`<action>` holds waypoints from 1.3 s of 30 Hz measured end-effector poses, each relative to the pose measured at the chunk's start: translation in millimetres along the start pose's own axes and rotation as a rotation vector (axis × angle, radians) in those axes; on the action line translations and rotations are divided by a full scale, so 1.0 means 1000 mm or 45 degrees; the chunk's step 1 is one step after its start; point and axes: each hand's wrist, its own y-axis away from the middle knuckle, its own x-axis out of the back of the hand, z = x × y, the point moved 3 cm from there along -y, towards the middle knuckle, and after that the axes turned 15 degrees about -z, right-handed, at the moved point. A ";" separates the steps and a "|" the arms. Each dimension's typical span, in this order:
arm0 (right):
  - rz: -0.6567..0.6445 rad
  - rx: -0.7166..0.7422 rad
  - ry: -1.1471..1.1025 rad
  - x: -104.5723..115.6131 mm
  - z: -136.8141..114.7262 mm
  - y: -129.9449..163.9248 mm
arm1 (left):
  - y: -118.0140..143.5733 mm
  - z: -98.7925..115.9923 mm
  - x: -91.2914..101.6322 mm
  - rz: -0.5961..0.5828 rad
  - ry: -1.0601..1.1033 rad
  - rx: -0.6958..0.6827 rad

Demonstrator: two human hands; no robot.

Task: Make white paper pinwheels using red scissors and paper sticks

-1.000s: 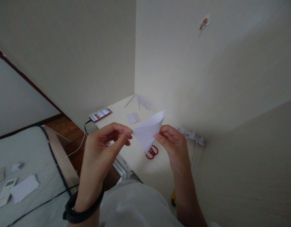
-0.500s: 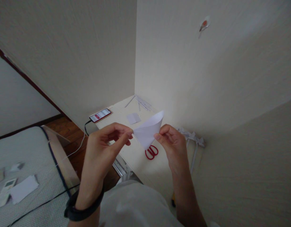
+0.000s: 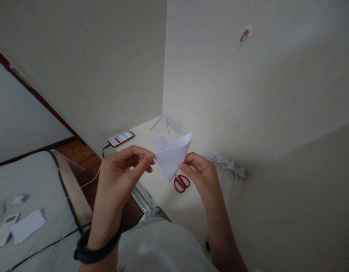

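Near the middle of the frame, a folded white paper (image 3: 172, 158) is held up in the air between two bare hands, above a pale desk (image 3: 188, 206) set into the corner of two cream walls. The paper is bent into a cone-like triangle, with its point turned down and its curved edge rising toward the upper right. One corner of it is pinched by the left hand (image 3: 121, 172) between thumb and forefinger, the other fingers curled in below. A black band (image 3: 92, 251) is worn on that wrist, at the lower left of the frame. The lower right edge of the paper is gripped by the right hand (image 3: 201, 177), its fingertips pressed together on the sheet; the thumb is hidden behind the paper.

Just below the paper's point, red-handled scissors (image 3: 182, 183) are seen lying on the desk, partly covered by the right hand. Farther back, a small white paper square (image 3: 159, 142) lies flat, and thin paper strips (image 3: 171, 123) are gathered in the far corner. A phone (image 3: 121, 138) with a lit screen rests at the desk's left edge, a cable leading down from it. Crumpled white scraps (image 3: 225, 163) are seen right of the right hand. At the lower left of the frame, a grey mattress (image 3: 49, 211) bears loose paper pieces (image 3: 25, 226) and a remote control (image 3: 5, 230).
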 end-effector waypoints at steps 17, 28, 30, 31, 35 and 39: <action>0.016 -0.035 0.064 -0.002 0.004 0.002 | 0.002 0.003 -0.001 0.021 -0.030 -0.012; -0.016 -0.073 0.013 -0.005 0.003 0.001 | 0.001 0.000 0.002 0.044 -0.014 -0.003; -0.009 -0.078 0.021 -0.006 0.003 0.001 | 0.002 0.000 0.002 0.040 -0.013 0.003; -0.014 -0.080 0.022 -0.006 0.003 0.001 | 0.002 0.001 0.002 0.044 -0.019 0.005; -0.078 -0.082 0.028 -0.009 0.003 0.001 | 0.003 0.003 0.001 0.063 -0.046 0.008; -0.096 -0.089 0.062 -0.010 0.003 0.000 | 0.003 0.003 0.001 0.060 -0.070 0.020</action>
